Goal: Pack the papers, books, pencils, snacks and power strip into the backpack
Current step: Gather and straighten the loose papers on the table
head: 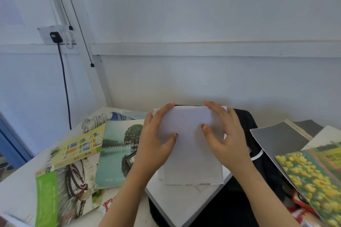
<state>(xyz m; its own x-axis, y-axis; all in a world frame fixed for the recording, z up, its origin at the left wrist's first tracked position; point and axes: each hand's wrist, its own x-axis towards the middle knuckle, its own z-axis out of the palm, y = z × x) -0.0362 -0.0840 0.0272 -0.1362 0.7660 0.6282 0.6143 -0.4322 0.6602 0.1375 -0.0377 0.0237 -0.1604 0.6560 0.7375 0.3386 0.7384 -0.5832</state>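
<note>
Both my hands hold a small stack of white papers upright over the black backpack. My left hand grips the stack's left edge, thumb on the front. My right hand grips the right edge the same way. Under the papers lies a larger white sheet or pad. Books lie to the left: a teal tree-cover book and a green-banded one. A white power strip sits at the table's back left corner.
Right of the backpack lie a grey-covered book and a yellow-flower book, with red snack packets under them. A black cable hangs from a wall socket. The wall stands close behind the table.
</note>
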